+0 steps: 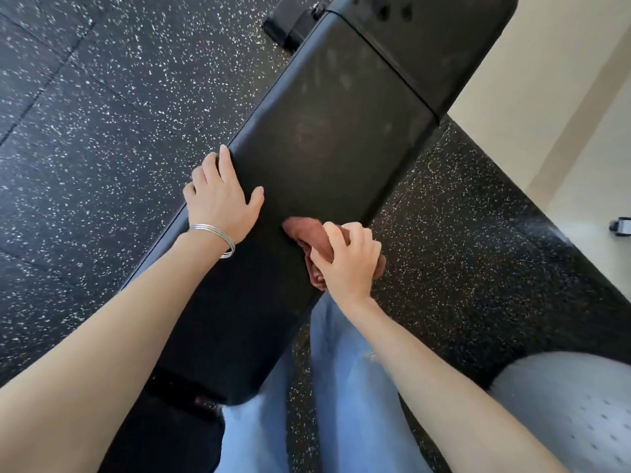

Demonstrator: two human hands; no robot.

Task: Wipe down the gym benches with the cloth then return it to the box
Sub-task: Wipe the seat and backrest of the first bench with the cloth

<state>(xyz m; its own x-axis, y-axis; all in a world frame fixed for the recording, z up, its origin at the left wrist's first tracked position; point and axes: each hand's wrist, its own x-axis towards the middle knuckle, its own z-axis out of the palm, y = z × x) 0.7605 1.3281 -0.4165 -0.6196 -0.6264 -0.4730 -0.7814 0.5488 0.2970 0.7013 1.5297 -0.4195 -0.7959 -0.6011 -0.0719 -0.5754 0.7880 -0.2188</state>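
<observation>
black padded vinyl gym bench [327,138] runs diagonally; left hand [222,196] rests spread flat on its edge; right hand [348,261] grips a bunched reddish-brown cloth [304,233] against the pad.

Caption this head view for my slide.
Right hand grips a brown cloth on the black bench; left hand rests on its edge.
</observation>
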